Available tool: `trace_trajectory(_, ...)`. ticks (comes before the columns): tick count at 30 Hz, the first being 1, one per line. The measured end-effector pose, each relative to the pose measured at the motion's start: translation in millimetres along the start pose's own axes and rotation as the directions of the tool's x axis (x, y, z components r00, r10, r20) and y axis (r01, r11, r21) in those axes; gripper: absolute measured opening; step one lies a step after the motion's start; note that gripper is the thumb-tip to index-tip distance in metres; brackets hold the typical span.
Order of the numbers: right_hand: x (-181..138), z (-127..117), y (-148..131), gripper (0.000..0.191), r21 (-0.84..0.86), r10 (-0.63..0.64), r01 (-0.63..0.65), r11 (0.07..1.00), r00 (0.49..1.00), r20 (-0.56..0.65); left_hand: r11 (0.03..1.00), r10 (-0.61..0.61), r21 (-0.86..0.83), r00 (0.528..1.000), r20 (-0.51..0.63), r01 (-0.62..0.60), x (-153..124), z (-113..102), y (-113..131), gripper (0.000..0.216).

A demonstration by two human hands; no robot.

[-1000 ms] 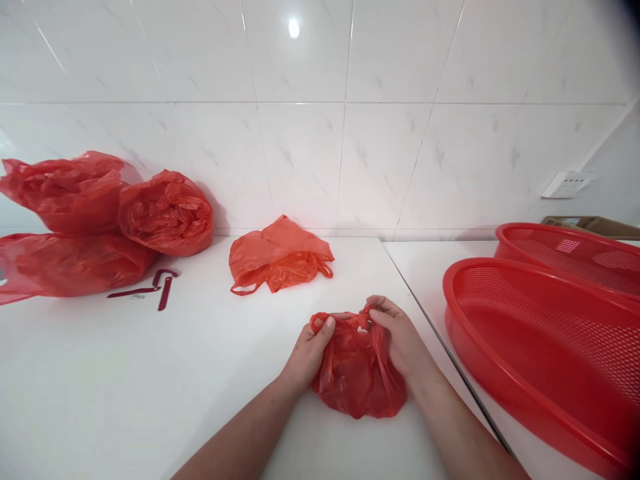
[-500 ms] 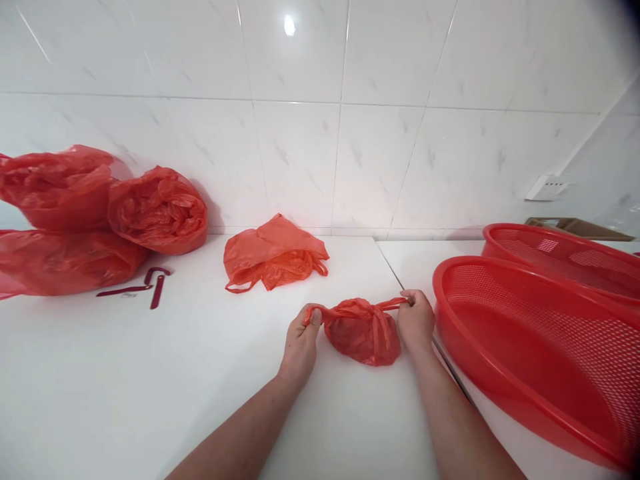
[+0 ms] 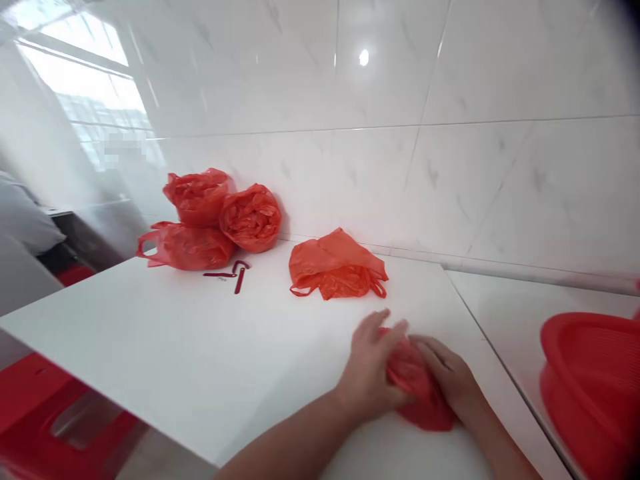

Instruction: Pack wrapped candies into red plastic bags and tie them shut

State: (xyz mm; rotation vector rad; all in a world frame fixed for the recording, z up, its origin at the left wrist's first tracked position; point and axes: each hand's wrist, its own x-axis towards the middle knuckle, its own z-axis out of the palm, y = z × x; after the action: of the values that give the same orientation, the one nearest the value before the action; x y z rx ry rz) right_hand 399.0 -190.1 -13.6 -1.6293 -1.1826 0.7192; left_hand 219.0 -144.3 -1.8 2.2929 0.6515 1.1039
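Observation:
A small bundled red plastic bag point(image 3: 423, 393) rests on the white table between my two hands, slightly blurred by motion. My left hand point(image 3: 369, 370) clasps its left side, with the thumb low in front and the fingers spread over the top. Around the right side curls my right hand point(image 3: 453, 375), its fingertips partly hidden by the bag. What the bag holds does not show. Beyond my hands lies a flattened red carrier bag point(image 3: 337, 263) with its loop handles toward me.
Several stuffed red bags point(image 3: 200, 247) are piled against the tiled wall, with dark red folding strips point(image 3: 240, 279) before them. A red basket point(image 3: 585, 387) stands at right. A red stool point(image 3: 65, 420) is below the table's left edge; a person's sleeve point(image 3: 25, 213) shows far left.
My view has turned left. Both hands have gone from pulling the bag's handles apart to clasping its sides. The stool, window and person's sleeve have come into sight.

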Motion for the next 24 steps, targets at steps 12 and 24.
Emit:
trace_trajectory(12, 3.9, 10.5, -0.9, 0.044, 0.083, 0.07, -0.071, 0.994, 0.997, 0.01, 0.933, -0.055, 0.359, 0.975, 0.217, -0.028, -4.8, -20.5, -4.5, 0.042)
trace_trajectory(24, -1.8, 22.7, -6.4, 0.021, -0.011, 0.005, -0.006, 1.0, 1.0, -0.03, 0.331, -0.492, 0.724, 0.765, -0.415, 0.606, -63.6, -220.7, -100.5, 0.039)
